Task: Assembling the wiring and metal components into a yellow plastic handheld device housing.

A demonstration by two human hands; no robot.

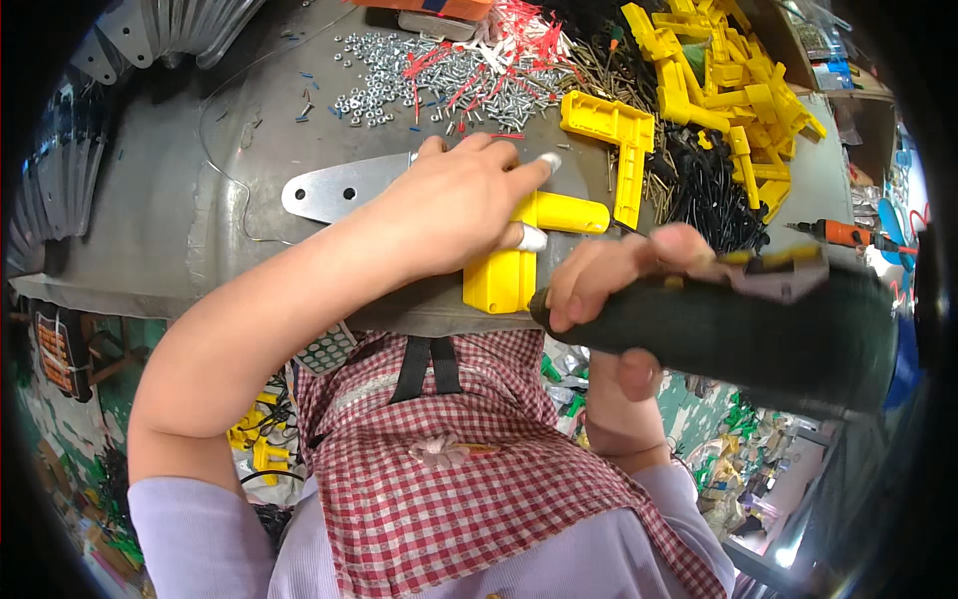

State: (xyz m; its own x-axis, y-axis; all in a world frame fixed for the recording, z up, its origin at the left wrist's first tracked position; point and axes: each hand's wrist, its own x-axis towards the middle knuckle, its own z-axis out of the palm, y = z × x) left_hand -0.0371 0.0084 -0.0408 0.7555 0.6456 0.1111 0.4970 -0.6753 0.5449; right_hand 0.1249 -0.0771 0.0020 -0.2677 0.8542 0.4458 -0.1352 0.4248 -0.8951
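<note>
My left hand [464, 195], with white coverings on two fingertips, presses down on a yellow plastic handle [499, 280] at the table's front edge. From under that hand a flat metal blade with holes [324, 190] sticks out to the left. My right hand [629, 280] is wrapped round a dark power screwdriver [748, 334], tilted and slightly blurred by motion. Its body stretches to the right; its narrower end lies close to the yellow handle. I cannot tell whether its tip touches a screw. Just beyond, a separate L-shaped yellow plastic piece [629, 150] lies on the table.
Loose screws and nuts [429, 85] spread across the far middle, with red and white plastic strips [524, 40] among them. Yellow plastic parts [738, 80] heap at the far right beside black pieces [699, 185]. An orange-and-black tool [843, 233] lies right. Metal blades [60, 170] stack left.
</note>
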